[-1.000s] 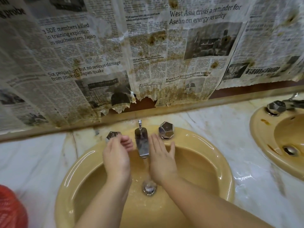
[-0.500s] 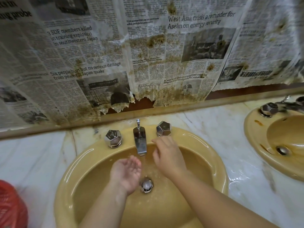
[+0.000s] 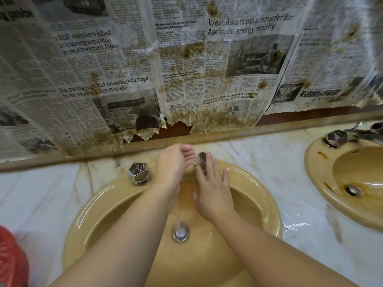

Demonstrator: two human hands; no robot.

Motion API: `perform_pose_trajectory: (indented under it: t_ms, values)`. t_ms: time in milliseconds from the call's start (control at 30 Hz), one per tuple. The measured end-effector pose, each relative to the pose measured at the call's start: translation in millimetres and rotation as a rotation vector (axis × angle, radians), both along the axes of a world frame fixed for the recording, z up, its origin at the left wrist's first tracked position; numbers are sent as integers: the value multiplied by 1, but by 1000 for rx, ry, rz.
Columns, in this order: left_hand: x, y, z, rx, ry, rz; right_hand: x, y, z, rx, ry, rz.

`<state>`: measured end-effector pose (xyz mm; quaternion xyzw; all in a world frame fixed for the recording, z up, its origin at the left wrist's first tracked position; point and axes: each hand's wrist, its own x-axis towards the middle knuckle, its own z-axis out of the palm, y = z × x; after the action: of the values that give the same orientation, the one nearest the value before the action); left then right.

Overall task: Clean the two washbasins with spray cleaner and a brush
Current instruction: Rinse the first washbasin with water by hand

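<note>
The left hand (image 3: 173, 162) is cupped and the right hand (image 3: 211, 183) spread flat over the tap in the near washbasin (image 3: 99, 206), set in the worktop (image 3: 275, 164), whose wet glazed surface is judged slippery, rigid, best braced at the rim.

the left hand (image 3: 173, 164), cupped low beside the drain (image 3: 180, 233) half a second ago, is now up at the back of the basin (image 3: 267, 206), fingers curled, covering the spout. the right hand (image 3: 212, 190), then bunched by the right knob (image 3: 202, 160), now lies flat with fingers spread, tips blurred at that knob. the view has shifted, so the second basin (image 3: 323, 183) sits lower in frame.
</note>
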<state>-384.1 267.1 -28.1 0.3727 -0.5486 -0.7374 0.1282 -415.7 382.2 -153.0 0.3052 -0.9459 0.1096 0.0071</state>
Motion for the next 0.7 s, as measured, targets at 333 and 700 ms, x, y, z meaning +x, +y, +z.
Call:
perform_pose_trajectory:
  t_ms: [333, 700]
  values:
    - [53, -8, -76, 626, -71, 375, -7, 3, 4, -37, -34, 21]
    - [91, -43, -76, 875, 40, 352, 11, 24, -8, -36, -78, -254]
